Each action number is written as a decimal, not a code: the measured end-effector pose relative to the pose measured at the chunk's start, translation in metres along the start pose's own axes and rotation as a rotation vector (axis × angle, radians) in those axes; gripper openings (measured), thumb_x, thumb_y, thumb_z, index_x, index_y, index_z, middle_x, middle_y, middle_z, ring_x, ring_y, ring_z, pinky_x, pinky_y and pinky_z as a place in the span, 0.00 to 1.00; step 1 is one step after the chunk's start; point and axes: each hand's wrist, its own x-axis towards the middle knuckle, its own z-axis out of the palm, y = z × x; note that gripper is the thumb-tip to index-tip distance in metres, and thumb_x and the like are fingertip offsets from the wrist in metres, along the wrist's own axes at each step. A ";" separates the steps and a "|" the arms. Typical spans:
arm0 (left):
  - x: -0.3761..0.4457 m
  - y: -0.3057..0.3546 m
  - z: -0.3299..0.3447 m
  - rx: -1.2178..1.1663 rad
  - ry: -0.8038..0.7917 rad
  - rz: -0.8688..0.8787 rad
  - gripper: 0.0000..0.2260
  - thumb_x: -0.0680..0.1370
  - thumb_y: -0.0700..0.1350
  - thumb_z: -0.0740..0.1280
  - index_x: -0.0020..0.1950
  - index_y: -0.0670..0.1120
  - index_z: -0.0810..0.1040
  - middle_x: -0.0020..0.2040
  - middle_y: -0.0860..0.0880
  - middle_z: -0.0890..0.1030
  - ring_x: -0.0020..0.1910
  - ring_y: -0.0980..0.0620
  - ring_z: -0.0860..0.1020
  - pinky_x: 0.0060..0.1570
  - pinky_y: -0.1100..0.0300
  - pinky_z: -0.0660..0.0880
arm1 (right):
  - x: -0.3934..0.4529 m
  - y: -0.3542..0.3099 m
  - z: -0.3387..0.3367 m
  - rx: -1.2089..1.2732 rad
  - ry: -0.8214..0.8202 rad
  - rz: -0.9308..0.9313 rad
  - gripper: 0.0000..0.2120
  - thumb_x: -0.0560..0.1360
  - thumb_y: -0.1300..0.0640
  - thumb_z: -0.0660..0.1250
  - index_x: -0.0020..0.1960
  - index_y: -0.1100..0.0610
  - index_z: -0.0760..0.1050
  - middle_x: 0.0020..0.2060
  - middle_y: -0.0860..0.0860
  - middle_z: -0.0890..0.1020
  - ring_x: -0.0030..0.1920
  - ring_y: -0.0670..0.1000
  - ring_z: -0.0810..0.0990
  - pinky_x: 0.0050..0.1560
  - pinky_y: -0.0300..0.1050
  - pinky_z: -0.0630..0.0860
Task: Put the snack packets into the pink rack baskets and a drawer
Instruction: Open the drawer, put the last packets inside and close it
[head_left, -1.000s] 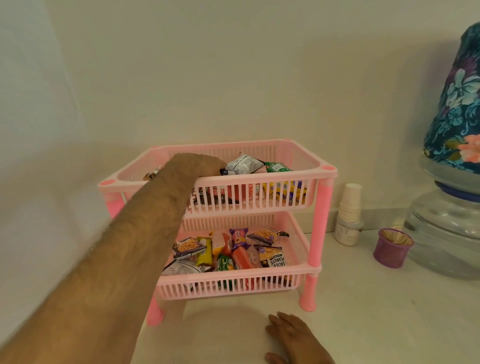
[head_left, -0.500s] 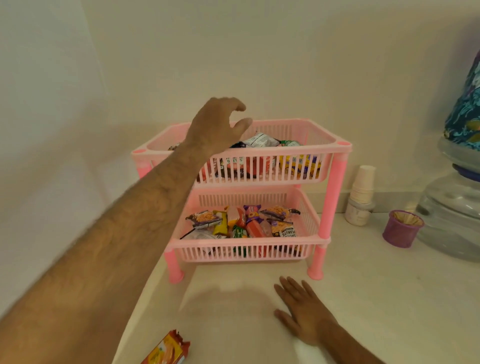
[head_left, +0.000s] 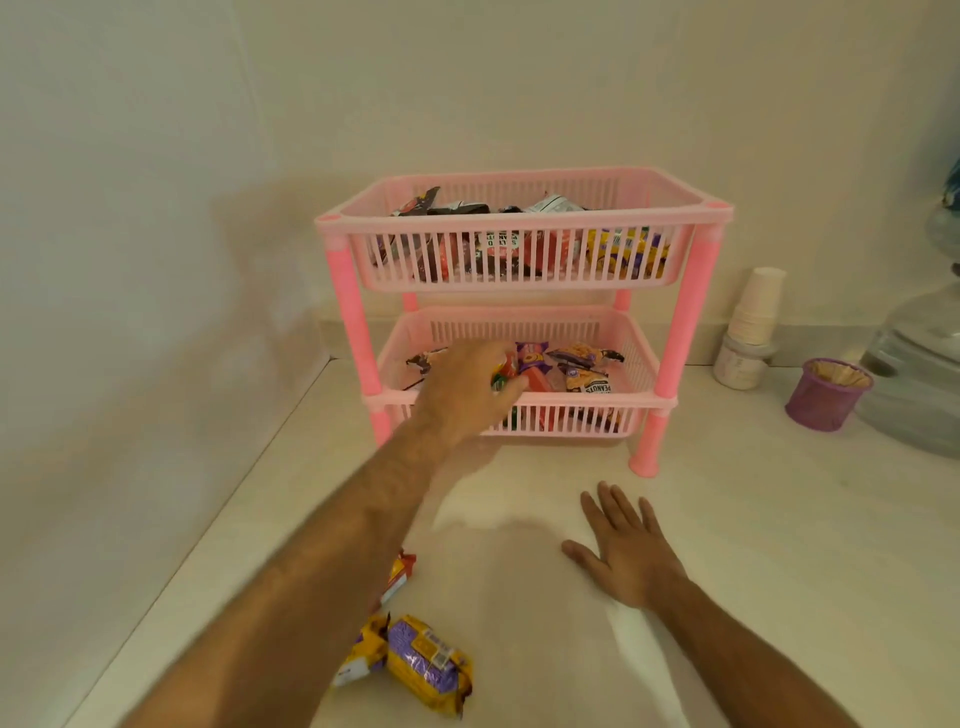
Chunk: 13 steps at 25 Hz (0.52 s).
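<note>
The pink two-tier rack stands on the white counter against the wall. Its upper basket and lower basket each hold several snack packets. My left hand reaches into the front left of the lower basket, and its blurred fingers and thumb pinch an orange and green packet. My right hand lies flat on the counter in front of the rack, fingers spread. Near my left forearm on the counter lie a yellow and purple packet and a red packet, the red one partly hidden.
A stack of paper cups on a white tub stands right of the rack. Beside it are a purple mesh cup and a large water bottle. A wall closes off the counter's left side.
My left hand has left the upper basket and dropped to the lower one, closing on a packet there. The view has tilted down, showing packets on the counter. My right hand stays flat.
</note>
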 end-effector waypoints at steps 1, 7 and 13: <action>-0.017 -0.001 0.021 0.023 -0.077 -0.042 0.23 0.78 0.56 0.69 0.70 0.49 0.74 0.66 0.47 0.78 0.65 0.47 0.75 0.66 0.47 0.72 | -0.004 0.000 0.001 0.007 0.002 0.005 0.44 0.73 0.26 0.34 0.81 0.51 0.38 0.80 0.53 0.39 0.80 0.52 0.35 0.78 0.57 0.34; -0.104 0.018 0.133 0.048 -0.405 -0.237 0.34 0.80 0.65 0.59 0.80 0.48 0.59 0.81 0.47 0.60 0.79 0.47 0.57 0.77 0.48 0.56 | -0.025 0.002 0.007 0.009 0.021 0.023 0.42 0.75 0.27 0.36 0.81 0.51 0.39 0.80 0.54 0.40 0.80 0.53 0.36 0.78 0.59 0.35; -0.144 0.058 0.181 0.093 -0.438 -0.232 0.32 0.81 0.65 0.55 0.80 0.49 0.59 0.81 0.47 0.58 0.81 0.47 0.54 0.77 0.42 0.50 | -0.048 0.017 0.011 -0.020 0.039 0.023 0.36 0.79 0.38 0.44 0.81 0.53 0.40 0.81 0.56 0.42 0.80 0.55 0.38 0.78 0.61 0.36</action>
